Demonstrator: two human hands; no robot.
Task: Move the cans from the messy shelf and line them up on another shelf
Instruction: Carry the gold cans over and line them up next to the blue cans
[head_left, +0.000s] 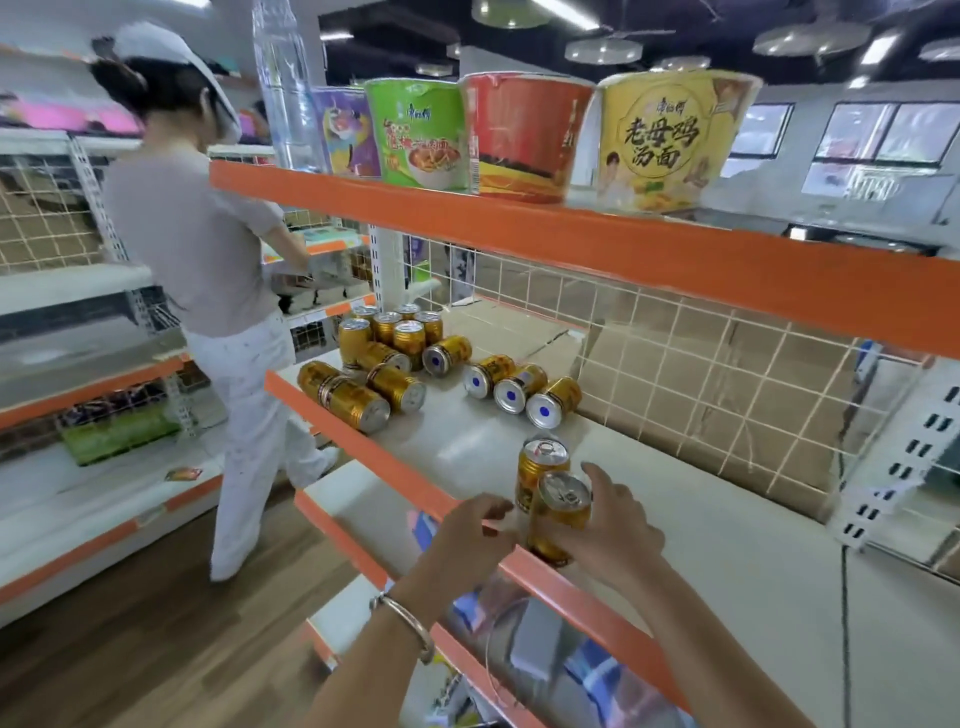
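Our right hand (613, 525) wraps around a gold can (561, 512), which is tilted at the front of the white shelf (727, 545) with its base by the orange lip (363, 452). A second can (540, 462) stands upright just behind it. Our left hand (475, 527) sits beside the held can over the lip with its fingers curled; we cannot tell whether it grips anything. Farther along, three cans (519, 387) lie on their sides in a row. A jumble of cans (387, 348), some upright and some toppled, crowds the far end. Noodle bowls (519, 135) line the shelf above.
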